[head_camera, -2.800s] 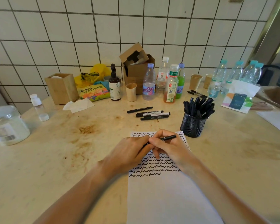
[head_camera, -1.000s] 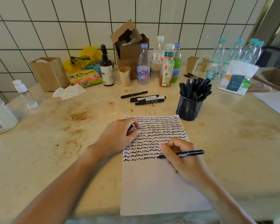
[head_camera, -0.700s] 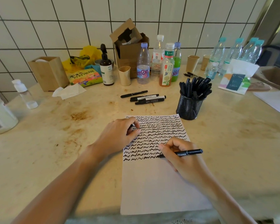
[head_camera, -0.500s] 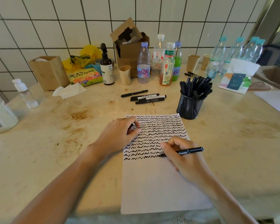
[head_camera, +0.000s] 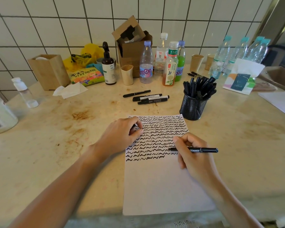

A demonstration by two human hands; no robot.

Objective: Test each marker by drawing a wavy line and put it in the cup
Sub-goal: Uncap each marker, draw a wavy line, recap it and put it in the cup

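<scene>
Right hand [head_camera: 193, 155] curled around a black marker [head_camera: 197, 150], gripping it low centre-right of frame, tip on the paper [head_camera: 163, 186] at the right end of a wavy row. Left hand [head_camera: 122, 135] fingers curled, pinching a small dark thing, likely the cap, resting on the sheet's upper left. Since 0.5 s ago the marker tip has moved slightly right along the row; left hand unchanged. Black mesh cup [head_camera: 192, 106], right of the paper's top, packed with black markers. Three loose markers [head_camera: 146, 97] lie above the sheet. Open cardboard box [head_camera: 132, 46] at upper centre, contents unclear.
</scene>
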